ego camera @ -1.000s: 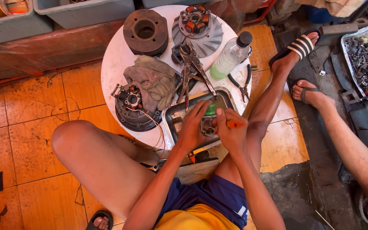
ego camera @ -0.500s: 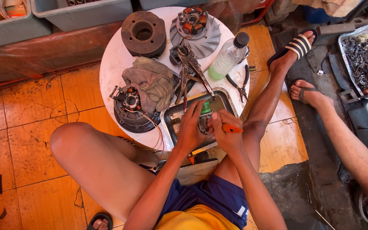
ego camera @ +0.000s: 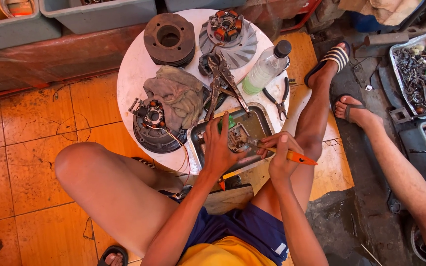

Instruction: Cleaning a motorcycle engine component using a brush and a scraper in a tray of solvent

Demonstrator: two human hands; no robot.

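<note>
On a round white table (ego camera: pixel 129 74), the left hand (ego camera: pixel 220 148) presses curled fingers on a small grey metal part (ego camera: pixel 236 138) in a dull steel tray (ego camera: pixel 262 120). The right hand (ego camera: pixel 281 156) pinches an orange-handled brush (ego camera: pixel 292 155), its tip touching the part.

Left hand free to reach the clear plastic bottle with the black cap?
Probably not yet: the left hand is pressed on the small metal part in the metal tray. The clear plastic bottle lies unobstructed beyond.

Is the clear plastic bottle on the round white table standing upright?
No, the bottle lies tilted on its side on the table.
</note>
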